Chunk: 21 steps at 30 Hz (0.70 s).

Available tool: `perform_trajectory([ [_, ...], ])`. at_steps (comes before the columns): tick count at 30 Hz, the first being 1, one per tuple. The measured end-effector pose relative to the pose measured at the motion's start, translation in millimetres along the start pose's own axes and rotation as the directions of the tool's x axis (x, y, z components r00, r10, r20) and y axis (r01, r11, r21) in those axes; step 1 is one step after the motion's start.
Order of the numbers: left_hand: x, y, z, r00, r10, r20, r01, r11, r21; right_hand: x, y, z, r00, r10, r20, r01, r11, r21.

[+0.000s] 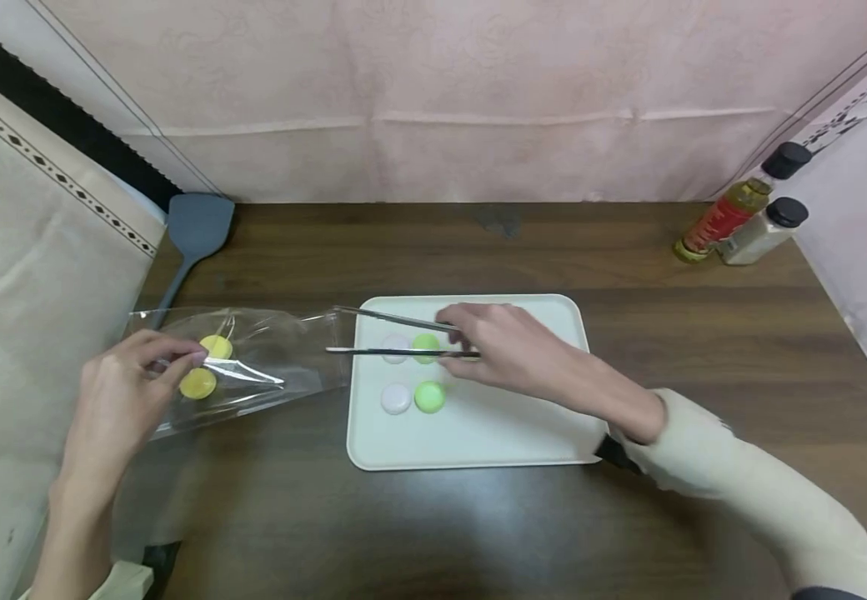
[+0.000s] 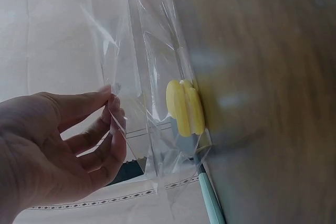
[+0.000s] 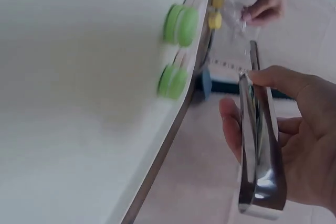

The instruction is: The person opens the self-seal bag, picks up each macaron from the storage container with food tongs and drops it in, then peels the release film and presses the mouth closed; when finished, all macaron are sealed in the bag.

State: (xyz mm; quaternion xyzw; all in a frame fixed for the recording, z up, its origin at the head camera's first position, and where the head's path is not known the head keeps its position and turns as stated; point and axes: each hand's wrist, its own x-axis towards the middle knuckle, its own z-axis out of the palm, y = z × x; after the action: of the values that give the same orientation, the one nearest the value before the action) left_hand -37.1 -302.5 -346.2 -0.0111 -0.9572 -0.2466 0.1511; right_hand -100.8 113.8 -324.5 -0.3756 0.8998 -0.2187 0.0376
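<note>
My left hand (image 1: 114, 400) pinches the upper side of a clear plastic bag (image 2: 157, 56) between thumb and fingertips. Inside the bag lie two yellow macarons (image 1: 197, 383), near its left end. In my right hand (image 1: 531, 354) are metal tongs (image 3: 269, 182), held with their arms spread apart and pointing left at the bag's right end. Nothing sits between the tong tips. Beneath the tongs, a white tray (image 1: 508, 437) carries two green macarons (image 1: 429, 397) and two pale ones (image 1: 396, 398) in its left part; the tongs partly cover the back pair in the head view.
A blue-grey spatula (image 1: 199, 225) lies at the back left, its handle running under the bag. At the back right stand a red-labelled bottle (image 1: 720, 221) and a black-capped jar (image 1: 759, 237). Pale cloth (image 1: 441, 100) hangs behind the wooden table (image 1: 403, 533).
</note>
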Motion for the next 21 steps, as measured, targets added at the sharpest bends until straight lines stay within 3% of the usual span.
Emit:
perform_trajectory([
  [5,0.2,-0.6,1.7,0.999,0.031,-0.013,-0.031,1.000,-0.003,-42.8,18,-9,0.999,0.003,-0.040,-0.004,1.000,-0.025],
  [11,-0.9,-2.2,3.4,0.995,0.088,-0.044,-0.089,0.996,-0.014,-80.0,26,-6,0.999,0.029,-0.027,-0.030,0.999,-0.030],
  [21,-0.5,-2.8,2.3,0.995,0.087,-0.044,-0.088,0.996,-0.023,-109.7,29,3,0.998,0.053,0.029,-0.053,0.998,-0.017],
])
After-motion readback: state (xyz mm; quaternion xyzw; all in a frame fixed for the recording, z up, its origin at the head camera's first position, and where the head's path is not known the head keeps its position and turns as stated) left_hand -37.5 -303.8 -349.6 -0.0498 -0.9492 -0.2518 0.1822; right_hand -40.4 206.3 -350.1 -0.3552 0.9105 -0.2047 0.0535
